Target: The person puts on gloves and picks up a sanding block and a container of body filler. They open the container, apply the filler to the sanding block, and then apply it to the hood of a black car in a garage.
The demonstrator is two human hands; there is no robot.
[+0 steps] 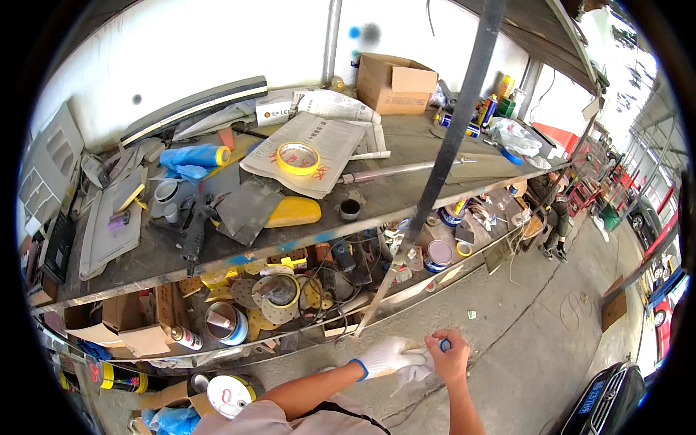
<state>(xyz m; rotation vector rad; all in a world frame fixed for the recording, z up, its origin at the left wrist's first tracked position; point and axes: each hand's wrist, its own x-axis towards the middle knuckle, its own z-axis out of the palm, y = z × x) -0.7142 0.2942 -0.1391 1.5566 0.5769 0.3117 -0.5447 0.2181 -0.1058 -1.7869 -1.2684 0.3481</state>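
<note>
Right hand (449, 354): clenched on loose white glove (415, 372) near blue cuff (445, 346). Glove's length slants leftward from grip, beside gloved left hand (384, 357); left grasp: cannot tell.

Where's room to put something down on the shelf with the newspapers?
Behind the long tube is bare shelf, in front of the cardboard box and right of the newspapers. A narrower strip lies between the tube and the shelf's front edge, right of the dark cup. The left end is crowded: flat panels, a dark tool and a blue bundle.
</note>
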